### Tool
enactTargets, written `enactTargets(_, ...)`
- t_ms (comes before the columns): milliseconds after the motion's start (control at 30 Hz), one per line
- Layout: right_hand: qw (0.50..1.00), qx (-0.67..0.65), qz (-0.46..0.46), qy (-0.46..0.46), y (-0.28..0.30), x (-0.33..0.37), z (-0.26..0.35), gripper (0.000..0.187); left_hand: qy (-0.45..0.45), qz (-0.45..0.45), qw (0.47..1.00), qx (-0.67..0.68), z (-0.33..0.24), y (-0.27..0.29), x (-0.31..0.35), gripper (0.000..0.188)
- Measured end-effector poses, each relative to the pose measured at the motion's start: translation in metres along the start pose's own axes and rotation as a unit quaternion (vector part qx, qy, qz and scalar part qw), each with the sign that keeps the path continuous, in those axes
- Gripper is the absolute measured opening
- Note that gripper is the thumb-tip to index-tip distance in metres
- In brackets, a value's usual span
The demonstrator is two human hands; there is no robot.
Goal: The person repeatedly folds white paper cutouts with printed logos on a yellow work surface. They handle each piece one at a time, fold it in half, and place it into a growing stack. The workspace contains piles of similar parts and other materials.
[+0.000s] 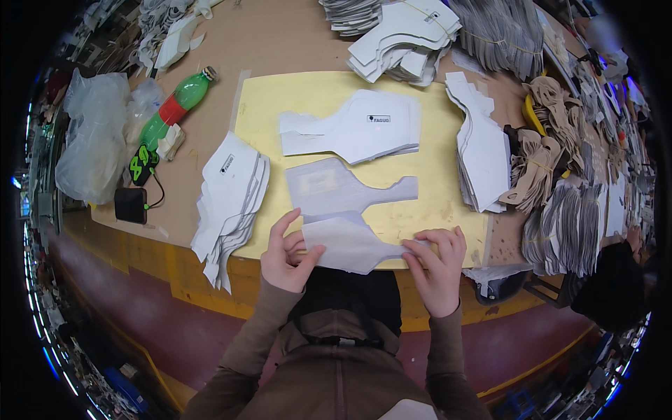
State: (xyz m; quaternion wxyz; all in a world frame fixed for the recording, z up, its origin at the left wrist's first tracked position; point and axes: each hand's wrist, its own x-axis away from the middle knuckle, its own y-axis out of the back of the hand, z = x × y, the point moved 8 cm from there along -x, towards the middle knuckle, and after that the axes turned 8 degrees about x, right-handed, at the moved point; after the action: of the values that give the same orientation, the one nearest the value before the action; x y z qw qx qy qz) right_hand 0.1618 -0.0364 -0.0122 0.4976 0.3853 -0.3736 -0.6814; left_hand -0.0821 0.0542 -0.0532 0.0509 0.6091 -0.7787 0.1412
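Observation:
A pale grey-white cut piece (pixel 344 243), wide at the left and narrow at the right, is held between my hands at the table's near edge. My left hand (pixel 288 253) pinches its wide end, thumb on top. At the narrow end, my right hand (pixel 435 262) grips the tip between thumb and fingers. Just beyond lies a similar grey piece (pixel 329 183) with a lighter rectangular patch, partly overlapped by the held one. Farther off, a stack of white cut pieces (pixel 367 129) with a small printed label rests on the yellow sheet (pixel 262 98).
White piece stacks flank the sheet at left (pixel 231 189) and right (pixel 479 150). A green bottle (pixel 185 94), a plastic bag (pixel 94 140) and a black box with a cord (pixel 131 205) lie at the left. Grey bundles (pixel 497 35) and beige bundles (pixel 535 168) crowd the right.

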Motion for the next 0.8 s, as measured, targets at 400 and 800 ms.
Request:
enactTargets(400,0.993,-0.103,0.025,0.045,-0.015,-0.015,0.035,0.037,-0.184,0.196,0.921,-0.281,-0.033,-0.030,-0.006,0.039)
enactTargets(800,0.993,-0.098,0.039,0.050,-0.026,-0.016,0.034,0.039,-0.169,0.174,0.927,-0.286,-0.047,-0.027,0.002,0.028)
